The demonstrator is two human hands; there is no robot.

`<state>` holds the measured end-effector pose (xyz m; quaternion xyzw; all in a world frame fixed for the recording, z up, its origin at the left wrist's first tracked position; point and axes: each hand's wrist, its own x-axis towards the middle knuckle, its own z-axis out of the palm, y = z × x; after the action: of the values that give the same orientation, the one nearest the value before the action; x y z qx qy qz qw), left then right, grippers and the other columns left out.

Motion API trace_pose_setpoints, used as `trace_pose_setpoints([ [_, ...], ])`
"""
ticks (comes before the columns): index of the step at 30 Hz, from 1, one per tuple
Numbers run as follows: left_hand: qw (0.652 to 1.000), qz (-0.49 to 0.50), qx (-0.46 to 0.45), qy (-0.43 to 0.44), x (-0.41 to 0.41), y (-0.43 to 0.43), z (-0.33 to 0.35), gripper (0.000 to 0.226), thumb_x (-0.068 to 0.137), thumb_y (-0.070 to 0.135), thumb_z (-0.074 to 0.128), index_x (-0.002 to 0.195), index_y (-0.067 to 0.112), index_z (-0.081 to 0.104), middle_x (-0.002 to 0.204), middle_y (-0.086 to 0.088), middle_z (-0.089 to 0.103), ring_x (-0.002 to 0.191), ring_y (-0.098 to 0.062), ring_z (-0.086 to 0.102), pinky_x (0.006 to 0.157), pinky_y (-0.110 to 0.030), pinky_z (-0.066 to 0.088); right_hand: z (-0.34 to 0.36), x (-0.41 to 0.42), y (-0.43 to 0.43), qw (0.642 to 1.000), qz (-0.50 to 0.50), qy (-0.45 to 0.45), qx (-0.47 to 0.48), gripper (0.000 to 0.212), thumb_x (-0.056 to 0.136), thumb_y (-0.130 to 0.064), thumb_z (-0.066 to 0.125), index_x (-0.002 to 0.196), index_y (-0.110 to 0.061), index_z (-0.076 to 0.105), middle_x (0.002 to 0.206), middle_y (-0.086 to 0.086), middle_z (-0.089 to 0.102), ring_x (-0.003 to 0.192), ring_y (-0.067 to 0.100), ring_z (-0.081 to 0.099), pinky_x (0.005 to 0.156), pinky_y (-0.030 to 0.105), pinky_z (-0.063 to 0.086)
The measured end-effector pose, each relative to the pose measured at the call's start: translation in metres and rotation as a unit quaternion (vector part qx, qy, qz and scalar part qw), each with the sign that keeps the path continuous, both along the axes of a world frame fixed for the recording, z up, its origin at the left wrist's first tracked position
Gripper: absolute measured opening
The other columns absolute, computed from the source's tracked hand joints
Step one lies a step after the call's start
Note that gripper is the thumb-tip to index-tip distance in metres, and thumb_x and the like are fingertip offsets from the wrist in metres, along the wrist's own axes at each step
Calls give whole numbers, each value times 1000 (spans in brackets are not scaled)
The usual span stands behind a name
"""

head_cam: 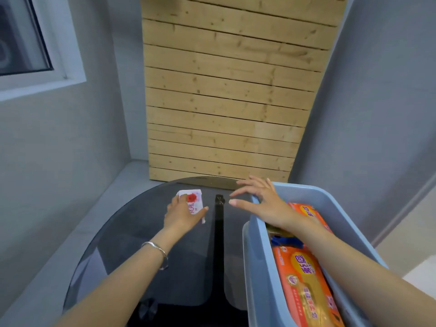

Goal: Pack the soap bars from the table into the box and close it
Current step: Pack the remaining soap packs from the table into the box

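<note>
Your left hand [182,214] closes around 1 white soap bar [193,201] with a red rose print, the only bar left in sight on the round glass table [122,232], apparently to lift it. Your right hand [262,204] hovers over the near rim of the blue box [257,244], fingers spread and holding nothing, likely ready to take the bar. Inside the box lie orange packages [304,274]; no lid is visible.
</note>
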<state>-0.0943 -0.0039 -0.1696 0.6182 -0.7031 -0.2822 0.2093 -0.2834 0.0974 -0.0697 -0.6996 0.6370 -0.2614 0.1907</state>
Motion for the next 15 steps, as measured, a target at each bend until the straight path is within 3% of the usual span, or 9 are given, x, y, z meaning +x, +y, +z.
trace_pose_setpoints([
  [3, 1000, 24, 3, -10, -16, -2, -3, 76, 77, 48, 66, 136, 13, 34, 142, -9, 35, 125, -30, 40, 95, -42, 45, -2, -2, -2, 1000, -1, -3, -4, 18, 83, -49, 60, 98, -42, 64, 141, -14, 44, 143, 5, 16, 119, 40, -8],
  [7, 997, 49, -1, -65, -28, -6, -11, 88, 78, 45, 65, 144, 11, 18, 146, -15, 29, 127, -32, 35, 99, -37, 38, -2, -4, -1, 1000, -6, -14, -24, 20, 84, -42, 63, 101, -33, 68, 135, -15, 48, 127, -6, 23, 120, 40, -2],
  [13, 997, 56, 6, -58, -23, -12, -11, 78, 78, 28, 65, 142, 16, 23, 136, -16, 41, 124, -33, 39, 97, -42, 41, -3, -3, -1, 999, -5, -9, -36, 20, 88, -39, 60, 102, -29, 69, 134, -13, 50, 125, -6, 24, 119, 39, -1],
  [15, 998, 50, 27, -10, -17, -14, -5, 78, 75, 25, 68, 142, 19, 26, 132, -14, 45, 122, -33, 42, 97, -44, 44, -3, -3, -1, 999, -6, -10, -35, 19, 88, -39, 59, 101, -29, 69, 133, -12, 51, 125, -5, 25, 119, 40, 0],
])
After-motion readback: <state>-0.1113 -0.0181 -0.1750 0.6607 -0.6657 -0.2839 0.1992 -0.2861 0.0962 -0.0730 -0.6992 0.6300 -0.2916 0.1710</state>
